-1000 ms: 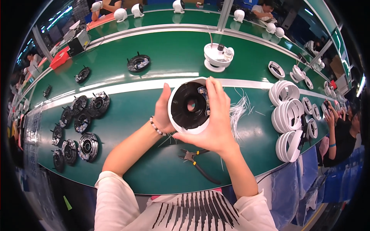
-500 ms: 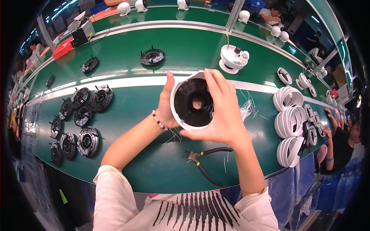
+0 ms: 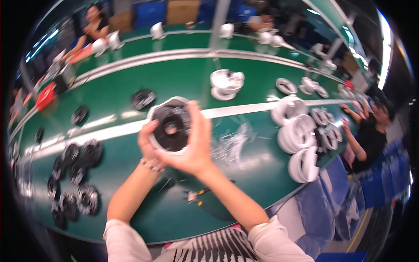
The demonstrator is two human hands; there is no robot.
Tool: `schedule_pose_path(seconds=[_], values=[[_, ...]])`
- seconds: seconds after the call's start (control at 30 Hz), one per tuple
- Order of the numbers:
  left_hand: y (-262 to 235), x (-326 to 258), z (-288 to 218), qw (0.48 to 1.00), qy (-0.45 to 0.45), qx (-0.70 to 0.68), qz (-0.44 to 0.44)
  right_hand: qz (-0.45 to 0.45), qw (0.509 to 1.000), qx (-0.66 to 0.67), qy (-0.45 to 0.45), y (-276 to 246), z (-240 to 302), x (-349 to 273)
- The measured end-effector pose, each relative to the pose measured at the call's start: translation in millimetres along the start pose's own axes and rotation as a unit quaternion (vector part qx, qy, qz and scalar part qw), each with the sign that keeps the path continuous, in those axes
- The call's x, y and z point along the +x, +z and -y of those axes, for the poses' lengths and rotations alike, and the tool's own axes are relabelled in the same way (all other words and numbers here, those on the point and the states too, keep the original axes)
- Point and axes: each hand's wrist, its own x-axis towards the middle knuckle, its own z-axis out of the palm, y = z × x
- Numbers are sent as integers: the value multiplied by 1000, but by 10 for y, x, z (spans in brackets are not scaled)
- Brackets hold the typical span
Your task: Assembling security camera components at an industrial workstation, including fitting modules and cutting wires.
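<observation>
Landmark: the green work table (image 3: 244, 192) is taken as reference; everything below is placed against it.
Near edge: small cutting pliers with yellow-tipped handles (image 3: 198, 194) are laid on the table, just below the raised forearms.
Held piece: a round white plastic housing with a black inner part (image 3: 171, 126) is held up above the table's middle, tilted toward the camera.
Left hand: the left hand (image 3: 148, 146) is curled around the housing's left rim, a beaded bracelet worn at the wrist.
Right hand: the right hand (image 3: 194, 146) is closed on the housing's right side, fingers laid upward along the rim.
Table left: dark round finned parts (image 3: 74, 174) are gathered in a cluster.
Table right: white rings (image 3: 301, 139) are stacked on edge.
Far side: a white round unit (image 3: 226, 84) is set beyond the pale stripe (image 3: 118, 129).
</observation>
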Motion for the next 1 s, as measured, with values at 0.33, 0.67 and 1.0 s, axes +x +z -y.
schedule_pose_path(seconds=[0.33,0.67,1.0], values=[[-460,394,267,985,-121,32,-117,151,986,-28,-57,-818,-284,-532],[-1092,1882,436,937,-75,218,-262,519,840,-144,68,-1427,-93,-1107],[-512,2148,573,453,369,811,-6,387,917,-91,21,-1258,-392,-1016]])
